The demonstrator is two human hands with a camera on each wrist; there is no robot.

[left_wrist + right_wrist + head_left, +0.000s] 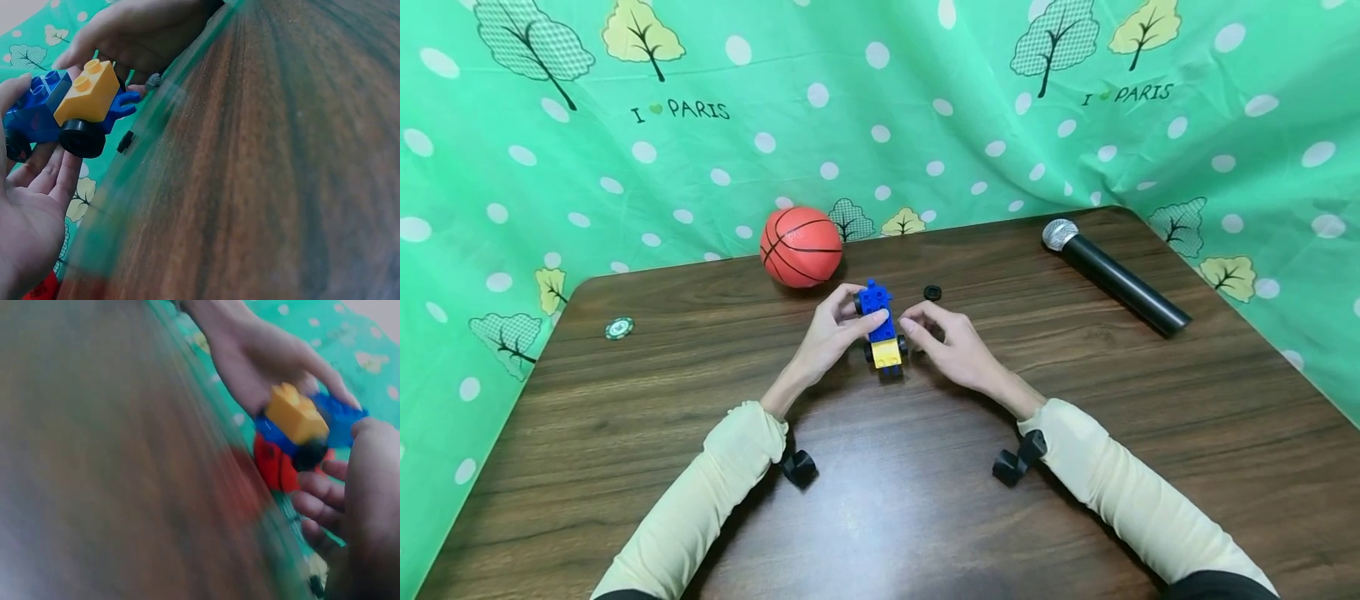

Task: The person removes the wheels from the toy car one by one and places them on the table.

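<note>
Blue and yellow plastic bricks make up the small toy car [882, 327] that sits at the middle of the brown wood-grain table [880, 500], and I see both hands gathered round it. My left hand [835, 329] has its fingers curled about the car's far, blue end, thumb and fingertips pinching it from the left side. In the left wrist view the car [69, 109] rests against those fingers [44, 172], with a yellow brick on top and a black wheel [81, 137] below it.

My right hand [947, 342] comes in from the right, fingers loosely bent, with its fingertips at the car's near right wheel. The right wrist view is badly blurred, so I think those fingers are touching the car [306, 422] rather than gripping it, but I cannot tell for sure.

A loose black wheel [932, 292] lies on the table just beyond the right hand, apart from the car. Farther back and to the left sits an orange basketball [801, 247]. At the far right lies a black microphone [1112, 276] with a silver head. Near the far left edge sits a small round green token [619, 327]. Green spotted cloth [880, 108] hangs behind the table.
</note>
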